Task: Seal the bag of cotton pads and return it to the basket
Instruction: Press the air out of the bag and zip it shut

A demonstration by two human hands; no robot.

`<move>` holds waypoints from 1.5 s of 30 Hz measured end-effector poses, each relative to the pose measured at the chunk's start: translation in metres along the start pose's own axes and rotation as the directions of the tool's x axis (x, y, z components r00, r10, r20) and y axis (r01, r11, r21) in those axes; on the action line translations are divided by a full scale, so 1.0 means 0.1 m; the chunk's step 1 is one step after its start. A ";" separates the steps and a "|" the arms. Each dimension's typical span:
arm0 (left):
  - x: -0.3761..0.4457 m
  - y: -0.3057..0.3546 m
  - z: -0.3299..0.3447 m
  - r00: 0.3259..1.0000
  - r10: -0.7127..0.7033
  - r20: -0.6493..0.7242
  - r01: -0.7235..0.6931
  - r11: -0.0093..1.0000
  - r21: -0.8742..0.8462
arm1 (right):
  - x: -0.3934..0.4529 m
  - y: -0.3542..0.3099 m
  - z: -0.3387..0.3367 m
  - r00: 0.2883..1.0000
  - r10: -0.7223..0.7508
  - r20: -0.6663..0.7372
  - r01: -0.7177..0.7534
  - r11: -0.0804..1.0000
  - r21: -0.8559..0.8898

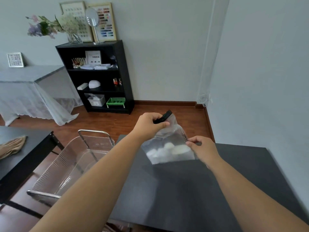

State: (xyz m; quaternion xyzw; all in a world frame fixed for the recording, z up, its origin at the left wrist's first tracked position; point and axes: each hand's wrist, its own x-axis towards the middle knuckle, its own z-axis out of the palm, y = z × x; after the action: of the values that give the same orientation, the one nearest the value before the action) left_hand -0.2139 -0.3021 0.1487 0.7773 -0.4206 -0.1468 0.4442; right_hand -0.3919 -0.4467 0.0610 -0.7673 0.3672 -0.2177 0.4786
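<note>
A clear plastic bag of white cotton pads (168,148) hangs in the air above the far edge of a black table (184,190). My left hand (148,124) pinches the bag's upper left corner, where a black strip or clip (164,116) sticks out past my fingers. My right hand (202,148) pinches the bag's right edge near a dark ridged part. The pads lie bunched at the bottom of the bag. A clear plastic basket (71,163) with a metal frame and handle stands to the left of the table, below my left forearm.
A black shelf unit (98,76) with small items, a white bin and a green basket stands against the far wall. A second dark table (21,154) with a beige cloth is at the left. A lace-covered table (25,91) stands behind it. Wooden floor lies between.
</note>
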 end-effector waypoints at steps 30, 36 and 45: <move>-0.35 -0.86 -0.18 0.958 -0.199 0.208 0.164 0.971 0.172 | 0.23 -0.38 -0.21 1.000 0.002 0.026 -0.013 0.890 0.455; -0.39 -0.80 -0.12 0.985 -0.158 0.065 0.149 0.981 0.121 | 0.25 -0.27 -0.27 0.988 0.066 -0.140 -0.040 0.983 0.181; -0.28 -0.40 0.19 0.991 0.003 -0.135 -0.033 0.976 -0.217 | 0.18 -0.75 0.04 0.882 -0.420 0.214 0.468 0.726 -0.504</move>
State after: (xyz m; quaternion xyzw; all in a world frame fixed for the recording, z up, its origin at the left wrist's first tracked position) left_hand -0.2212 -0.2812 0.1014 0.7281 -0.3782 -0.1355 0.5554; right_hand -0.3508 -0.4379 0.1258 -0.9444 0.1983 -0.1801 0.1908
